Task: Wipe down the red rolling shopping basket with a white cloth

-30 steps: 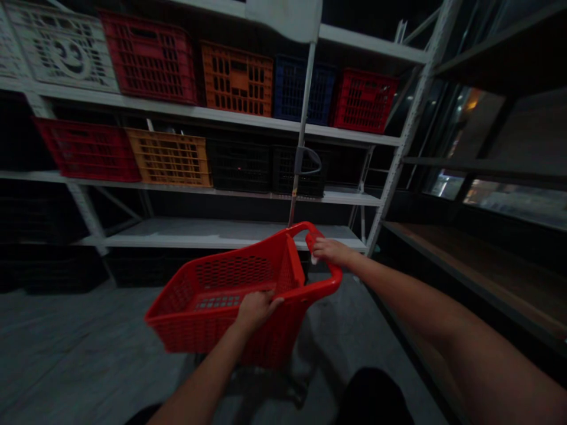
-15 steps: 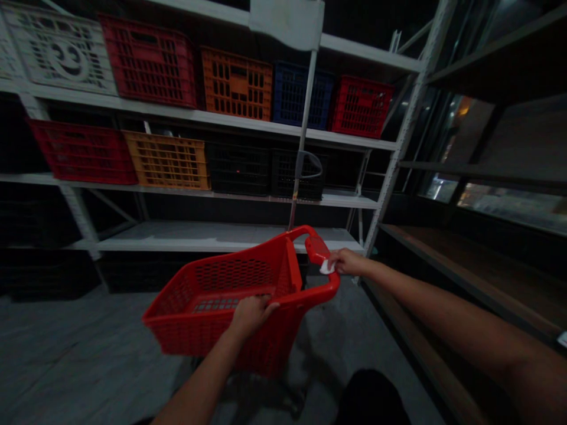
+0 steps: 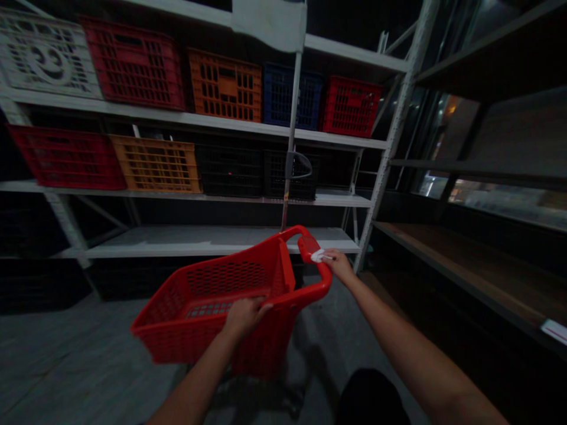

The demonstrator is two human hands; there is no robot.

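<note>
A red plastic shopping cart (image 3: 190,339) stands in front of me, its basket toward the left and its looped handle toward the right. My left hand (image 3: 243,317) grips the near top rim of the basket, fingers over the edge and thumb along it. At the handle, my right hand (image 3: 339,264) pinches a crumpled white cloth (image 3: 318,255) against the red panel in the middle of the bar. A pole (image 3: 293,118) with a white flag (image 3: 270,23) rises from the cart's far side. Inside, the basket's bottom shows nothing lying on it.
White metal shelving (image 3: 212,121) behind the cart carries several plastic crates, such as an orange crate (image 3: 225,85) and a yellow crate (image 3: 157,165). Dark wooden shelves (image 3: 465,265) run close along my right side. Grey concrete floor (image 3: 48,360) lies at the left.
My right hand has slid the white cloth along the handle panel, away from me. My left hand keeps its hold on the rim. The whole view has shifted slightly, with things sitting further left.
</note>
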